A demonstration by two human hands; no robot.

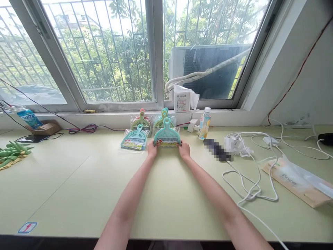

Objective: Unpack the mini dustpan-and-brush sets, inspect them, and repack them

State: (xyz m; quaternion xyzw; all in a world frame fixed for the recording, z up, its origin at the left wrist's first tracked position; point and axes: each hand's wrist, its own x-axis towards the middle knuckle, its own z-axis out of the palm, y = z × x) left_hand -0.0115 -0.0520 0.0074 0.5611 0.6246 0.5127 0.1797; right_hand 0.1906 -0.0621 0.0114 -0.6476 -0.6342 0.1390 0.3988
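Both my arms reach across the pale green table to a teal mini dustpan and brush set (167, 134) in clear packaging. My left hand (152, 149) grips its left lower corner, and my right hand (184, 150) grips the right one. Just to the left, another teal dustpan set (134, 140) lies in its plastic bag, touched by neither hand. Behind these two, a red-and-green dustpan set (142, 119) and a green-and-teal one (163, 116) lean near the window ledge. Their lower parts are partly hidden.
A drink bottle (204, 124) and tangled white cables (251, 194) are on the right, with a tissue pack (296, 180) beyond. A white box (182, 102) sits on the sill. Far left are green strips (13, 152) and a cardboard box (48, 128).
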